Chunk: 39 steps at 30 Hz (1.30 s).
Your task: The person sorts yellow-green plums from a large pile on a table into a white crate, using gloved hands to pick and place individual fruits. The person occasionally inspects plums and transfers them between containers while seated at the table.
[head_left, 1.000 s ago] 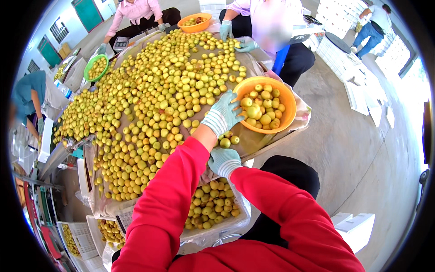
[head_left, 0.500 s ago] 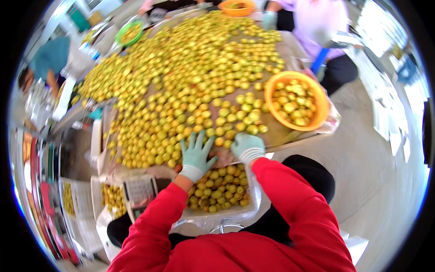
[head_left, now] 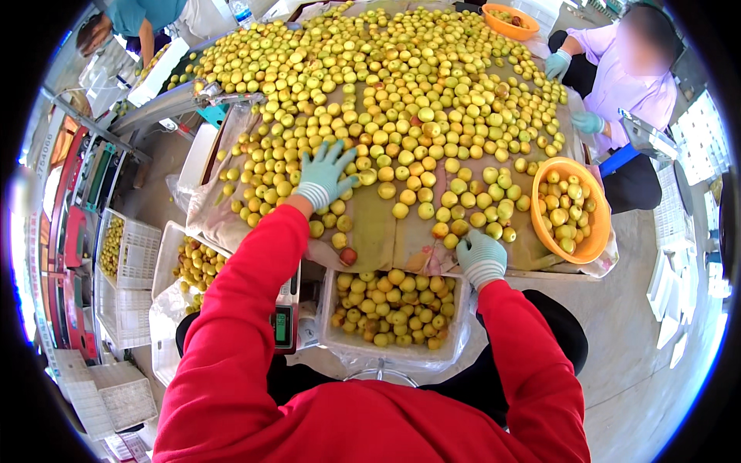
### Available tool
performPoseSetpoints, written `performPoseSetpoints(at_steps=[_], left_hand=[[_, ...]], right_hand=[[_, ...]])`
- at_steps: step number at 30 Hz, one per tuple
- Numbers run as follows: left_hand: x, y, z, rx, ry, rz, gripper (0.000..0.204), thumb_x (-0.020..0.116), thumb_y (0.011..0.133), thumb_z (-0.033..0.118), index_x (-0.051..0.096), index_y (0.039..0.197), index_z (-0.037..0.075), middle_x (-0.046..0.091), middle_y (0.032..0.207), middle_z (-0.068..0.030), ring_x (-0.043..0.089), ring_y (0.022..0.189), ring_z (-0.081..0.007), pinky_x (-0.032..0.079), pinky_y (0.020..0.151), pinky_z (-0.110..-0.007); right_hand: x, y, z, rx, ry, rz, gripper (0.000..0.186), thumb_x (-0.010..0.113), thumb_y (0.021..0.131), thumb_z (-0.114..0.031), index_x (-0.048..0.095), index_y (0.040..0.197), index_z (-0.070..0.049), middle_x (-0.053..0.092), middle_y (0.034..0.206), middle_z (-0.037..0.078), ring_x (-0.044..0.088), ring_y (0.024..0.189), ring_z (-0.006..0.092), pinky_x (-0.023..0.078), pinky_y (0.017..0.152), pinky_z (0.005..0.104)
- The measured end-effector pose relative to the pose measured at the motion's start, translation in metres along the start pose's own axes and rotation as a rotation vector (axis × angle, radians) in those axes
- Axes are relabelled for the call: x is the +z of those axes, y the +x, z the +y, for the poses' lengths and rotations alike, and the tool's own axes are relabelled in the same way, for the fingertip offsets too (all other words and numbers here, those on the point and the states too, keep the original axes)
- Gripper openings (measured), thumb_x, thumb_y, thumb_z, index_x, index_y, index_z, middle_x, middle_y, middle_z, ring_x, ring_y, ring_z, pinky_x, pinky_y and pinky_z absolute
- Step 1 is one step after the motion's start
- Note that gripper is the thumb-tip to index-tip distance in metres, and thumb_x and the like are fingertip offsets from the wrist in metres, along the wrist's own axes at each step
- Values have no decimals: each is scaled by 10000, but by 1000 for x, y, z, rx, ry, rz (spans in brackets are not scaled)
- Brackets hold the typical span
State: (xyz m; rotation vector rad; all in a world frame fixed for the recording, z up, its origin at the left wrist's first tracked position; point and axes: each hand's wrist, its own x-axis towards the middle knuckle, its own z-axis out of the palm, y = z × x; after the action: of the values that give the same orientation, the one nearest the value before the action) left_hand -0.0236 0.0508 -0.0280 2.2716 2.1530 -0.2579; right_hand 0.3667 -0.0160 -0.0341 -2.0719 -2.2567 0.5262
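Left hand [head_left: 323,176], in a pale green knit glove, is spreading its fingers wide and flat over the small round yellow-green fruits [head_left: 370,100] heaped on the bench [head_left: 384,224]; it is gripping nothing. Fruits are lying under and all round the palm, thickest from 10 to 2 o'clock.

Right hand [head_left: 480,256], gloved the same, is curling loosely at the bench's near edge, fingers half closed and touching a fruit or two at its 11 o'clock; whether it is holding one, cannot tell.

At 3 o'clock of the right hand a round orange plastic bowl [head_left: 595,224] is sitting partly filled with fruit. At 7 o'clock, below the bench edge, a lined white plastic crate [head_left: 457,328] is holding more fruit. A single reddish fruit [head_left: 349,255] is resting at the edge between the hands. At 1 o'clock a seated person in a lilac shirt [head_left: 629,85] is working in blue gloves.
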Motion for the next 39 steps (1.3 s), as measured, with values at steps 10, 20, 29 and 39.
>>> performPoseSetpoints(at_steps=[10,20,29,39], left_hand=[[28,2,-92,-580,-139,8,767,420,988,668,272,1629,273,179,1714,-109,152,1576,-355,180,1217,-649],[24,-35,-24,-711,-204,-2,854,445,960,691,272,1630,191,183,1710,-127,179,1557,-407,181,1188,-696],[35,-67,61,-392,-278,134,833,508,942,669,334,1601,191,279,1672,-167,263,1528,-416,204,1180,-686],[10,-110,108,-160,4,75,765,633,904,591,372,1575,332,305,1657,-126,268,1519,-413,232,1115,-763]], right_hand=[[3,0,0,-24,-23,33,281,580,929,-324,681,895,-64,722,847,190,703,823,390,554,746,500],[1,1,-1,-9,15,16,266,587,918,-312,673,905,-60,715,863,205,694,829,410,545,761,516],[11,4,5,-32,72,71,279,600,889,-358,703,939,-103,719,896,204,683,843,432,537,765,526],[1,1,4,-17,62,8,296,581,913,-346,709,931,-79,725,895,199,702,865,396,549,789,511]])
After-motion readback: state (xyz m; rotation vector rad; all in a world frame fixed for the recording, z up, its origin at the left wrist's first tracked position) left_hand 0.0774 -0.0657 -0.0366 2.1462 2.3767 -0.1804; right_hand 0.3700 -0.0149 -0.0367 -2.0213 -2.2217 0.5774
